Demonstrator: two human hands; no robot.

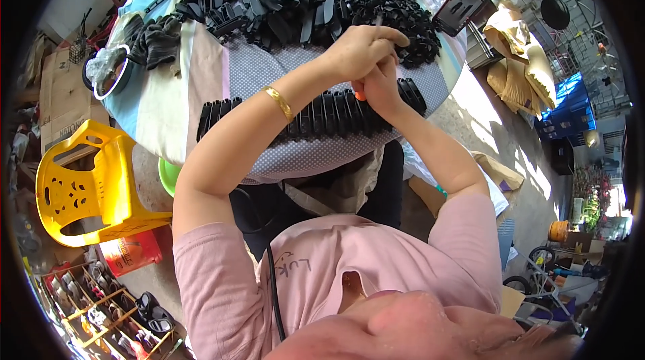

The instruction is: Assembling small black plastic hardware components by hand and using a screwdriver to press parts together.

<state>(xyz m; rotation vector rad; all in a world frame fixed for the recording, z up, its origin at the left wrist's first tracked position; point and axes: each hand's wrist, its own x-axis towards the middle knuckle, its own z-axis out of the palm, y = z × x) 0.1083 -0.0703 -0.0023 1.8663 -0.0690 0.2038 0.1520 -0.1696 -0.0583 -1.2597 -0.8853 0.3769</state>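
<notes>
My left hand (363, 51), on the arm with the gold bracelet (277, 104), is closed with its fingertips against my right hand; whatever it grips is hidden. Just below it, my right hand (383, 89) is curled around a small orange-ended thing (360, 96), mostly covered by the fingers. Both hands are over the near part of the table. Under them a long row of black plastic pieces (329, 114) stands side by side along the table's near edge, partly hidden by my left forearm. Beyond the hands spreads a large heap of loose black plastic parts (289, 4).
A patterned cloth (262, 64) covers the round table. Dark gloves (156, 41) and a white-rimmed bowl (122, 77) lie at its left, and a dark-screened device (461, 8) stands at the far right. A yellow plastic chair (101, 185) is at the left; brown sacks (521, 71) are at the right.
</notes>
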